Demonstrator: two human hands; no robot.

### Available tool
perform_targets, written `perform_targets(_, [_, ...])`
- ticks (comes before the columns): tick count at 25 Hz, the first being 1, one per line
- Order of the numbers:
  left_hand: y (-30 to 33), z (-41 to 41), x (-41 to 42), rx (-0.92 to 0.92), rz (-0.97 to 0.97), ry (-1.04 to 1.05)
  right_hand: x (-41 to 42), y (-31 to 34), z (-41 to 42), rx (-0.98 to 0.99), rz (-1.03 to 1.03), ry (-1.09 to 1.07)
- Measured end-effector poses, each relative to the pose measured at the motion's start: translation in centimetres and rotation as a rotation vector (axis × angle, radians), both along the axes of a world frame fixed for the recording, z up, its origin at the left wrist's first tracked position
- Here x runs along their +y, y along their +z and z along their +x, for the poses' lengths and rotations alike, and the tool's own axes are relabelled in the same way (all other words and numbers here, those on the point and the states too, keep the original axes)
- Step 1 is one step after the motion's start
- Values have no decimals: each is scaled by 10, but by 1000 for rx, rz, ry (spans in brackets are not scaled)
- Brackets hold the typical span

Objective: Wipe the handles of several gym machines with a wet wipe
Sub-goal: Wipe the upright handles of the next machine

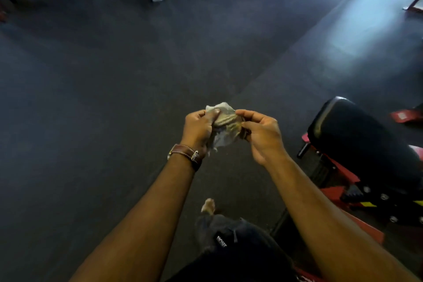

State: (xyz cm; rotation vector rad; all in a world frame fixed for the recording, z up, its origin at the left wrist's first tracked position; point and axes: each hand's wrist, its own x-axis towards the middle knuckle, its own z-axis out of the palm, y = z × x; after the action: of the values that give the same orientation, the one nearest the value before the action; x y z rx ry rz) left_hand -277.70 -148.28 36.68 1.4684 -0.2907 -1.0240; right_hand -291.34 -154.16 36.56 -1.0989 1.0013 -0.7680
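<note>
Both hands, left [199,128] and right [261,131], are pinching a crumpled, soiled wipe [225,121] between them, each grip grasping it.

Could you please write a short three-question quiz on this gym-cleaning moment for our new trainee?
1. True or false: only one hand holds the wet wipe.
2. Which wrist wears the watch?
3. The padded bench stands on the person's: A) left B) right

Key:
1. False; the left hand and right hand both grip it.
2. Left.
3. B.
</note>
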Motion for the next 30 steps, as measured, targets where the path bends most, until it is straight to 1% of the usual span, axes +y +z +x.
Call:
perform_targets(2, [-3,19,-42,67,48,-53,-40,-7,17,-108,93,-2])
perform_targets(4, [-6,42,-94,113,82,-147,-87,-10,32,-187,126,40])
perform_targets(6, [-4,64,-158,168,99,-267,-143,-8,44,-178,128,91])
perform_targets(7, [-1,76,-192,165,106,-325,-172,-4,50,-167,142,93])
perform_targets(9, [9,91,-255,199,103,-405,-230,3,56,-139,161,44])
perform_targets(12, [22,103,-333,323,78,-525,-306,16,60,-149,159,-48])
perform_targets(14, [26,104,-379,392,8,-620,-354,23,54,-218,162,-29])
perform_targets(15, [24,105,-403,386,-46,-645,-377,25,52,-243,157,-22])
perform_targets(16, [21,105,-429,347,-98,-663,-401,24,51,-246,157,-62])
perform_targets(17, [16,105,-457,291,-131,-657,-425,20,51,-246,158,-169])
perform_targets(19, [10,99,-513,219,-144,-631,-474,8,56,-283,180,-504])
perform_targets(20, [8,95,-540,210,-166,-635,-498,3,59,-323,210,-629])
perform_targets(21, [7,89,-575,212,-195,-655,-527,0,62,-369,253,-705])
perform_targets(23, [7,82,-641,206,-251,-744,-574,2,62,-411,331,-683])
perform_targets(24, [12,79,-675,163,-275,-816,-597,5,59,-412,320,-651])
perform_targets(26, [25,74,-739,39,-286,-973,-640,15,50,-363,218,-678])
perform_targets(29, [46,63,-817,-159,-326,-1208,-692,34,27,-198,48,-827])
perform_targets(30, [50,55,-844,-226,-334,-1286,-710,40,16,-142,21,-866])
